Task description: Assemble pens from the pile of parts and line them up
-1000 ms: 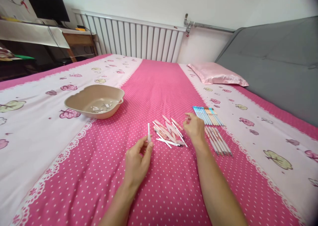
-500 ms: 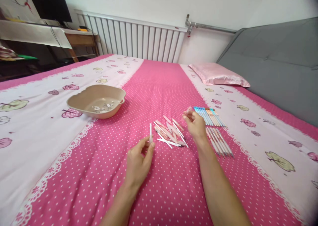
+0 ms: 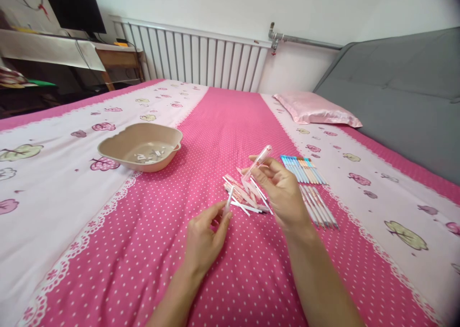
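Observation:
My left hand (image 3: 204, 236) pinches a slim white pen refill (image 3: 230, 196) between thumb and fingers, its white end pointing up. In my right hand (image 3: 289, 190) is a clear pink pen barrel (image 3: 260, 160), tilted, with its lower end towards the refill; the two are apart. Beneath the barrel, on the pink dotted sheet, lies a loose pile of pen parts (image 3: 239, 190): pink pieces and white refills, partly covered by my right hand. To the right are a row of blue and orange pens (image 3: 302, 169) and, nearer me, a row of pale pens (image 3: 319, 207).
A beige basin (image 3: 132, 138) with small white bits inside stands left on the bed. A pink pillow (image 3: 316, 109) lies at the back right against a grey headboard (image 3: 395, 87). Behind the bed are a white radiator (image 3: 194, 54) and a desk with a monitor (image 3: 74, 6).
My right hand has moved left and turned, bringing the pink barrel over the pile. My left hand has shifted slightly right, and the refill in it now leans right.

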### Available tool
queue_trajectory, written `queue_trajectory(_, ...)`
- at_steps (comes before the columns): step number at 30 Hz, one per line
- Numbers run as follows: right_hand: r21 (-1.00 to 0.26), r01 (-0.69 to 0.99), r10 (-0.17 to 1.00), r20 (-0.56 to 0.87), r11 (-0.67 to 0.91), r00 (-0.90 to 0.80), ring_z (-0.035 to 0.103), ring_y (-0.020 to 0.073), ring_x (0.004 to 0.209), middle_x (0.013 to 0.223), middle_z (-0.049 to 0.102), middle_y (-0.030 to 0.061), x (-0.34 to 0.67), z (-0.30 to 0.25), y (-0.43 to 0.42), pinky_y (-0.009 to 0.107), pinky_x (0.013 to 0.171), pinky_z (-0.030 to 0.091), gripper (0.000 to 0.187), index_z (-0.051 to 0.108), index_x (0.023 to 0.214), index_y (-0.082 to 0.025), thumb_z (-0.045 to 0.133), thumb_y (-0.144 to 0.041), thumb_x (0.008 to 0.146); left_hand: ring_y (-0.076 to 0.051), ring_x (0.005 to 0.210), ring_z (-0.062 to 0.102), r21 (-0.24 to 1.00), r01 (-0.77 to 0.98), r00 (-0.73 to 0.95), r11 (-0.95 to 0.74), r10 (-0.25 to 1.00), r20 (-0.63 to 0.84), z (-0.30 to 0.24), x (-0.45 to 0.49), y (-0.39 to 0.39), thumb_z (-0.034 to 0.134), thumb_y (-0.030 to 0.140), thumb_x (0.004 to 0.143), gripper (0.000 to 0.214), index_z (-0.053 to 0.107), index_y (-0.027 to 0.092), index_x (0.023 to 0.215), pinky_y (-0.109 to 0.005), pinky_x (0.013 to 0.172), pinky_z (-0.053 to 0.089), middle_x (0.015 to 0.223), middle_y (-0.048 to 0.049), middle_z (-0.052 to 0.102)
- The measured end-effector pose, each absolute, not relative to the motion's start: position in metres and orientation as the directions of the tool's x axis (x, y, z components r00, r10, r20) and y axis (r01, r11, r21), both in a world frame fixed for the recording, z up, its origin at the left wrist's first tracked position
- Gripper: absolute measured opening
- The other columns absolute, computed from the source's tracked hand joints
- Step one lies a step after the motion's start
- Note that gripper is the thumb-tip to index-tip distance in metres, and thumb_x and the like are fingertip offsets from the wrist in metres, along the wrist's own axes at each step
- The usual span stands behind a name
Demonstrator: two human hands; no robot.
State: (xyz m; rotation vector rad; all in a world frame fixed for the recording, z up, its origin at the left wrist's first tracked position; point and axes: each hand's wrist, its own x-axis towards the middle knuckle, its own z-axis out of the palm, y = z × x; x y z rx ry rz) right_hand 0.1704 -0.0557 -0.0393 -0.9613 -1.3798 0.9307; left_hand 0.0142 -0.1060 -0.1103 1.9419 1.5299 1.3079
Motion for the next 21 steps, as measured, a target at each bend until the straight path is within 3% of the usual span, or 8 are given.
queue_trajectory(10, -0.953, 0.072, 0.953, 0.287, 0.294, -0.1, 0.063, 0.0169, 0.089, 0.097, 0.069, 0.0045, 0.1629, -0.0334, -0.0606, 0.032, 0.076, 0.052, 0.029, 0.063, 0.102, -0.021, 0.064, -0.037, 0.077, -0.01, 0.059, 0.057, 0.687, 0.594, 0.015, -0.418, 0.86, 0.51, -0.1129, 0.0137, -0.1072, 0.054, 0.025, 0.086, 0.025, 0.064, 0.016, 0.107, -0.021, 0.06, 0.047, 0.072, -0.0002, 0.066)
queue_trajectory(21, -0.967, 0.075, 0.95, 0.223, 0.245, -0.221, 0.063, 0.019, 0.096, 0.1, 0.067, 0.0045, 0.1634, -0.0402, -0.0597, 0.037, 0.083, 0.05, 0.029, 0.063, 0.103, -0.024, 0.064, -0.037, 0.078, -0.01, 0.059, 0.057, 0.693, 0.585, 0.01, -0.421, 0.858, 0.514, -0.1128, 0.0131, -0.1059, 0.054, 0.024, 0.085, 0.024, 0.064, 0.016, 0.106, -0.021, 0.059, 0.046, 0.072, 0.0002, 0.066)
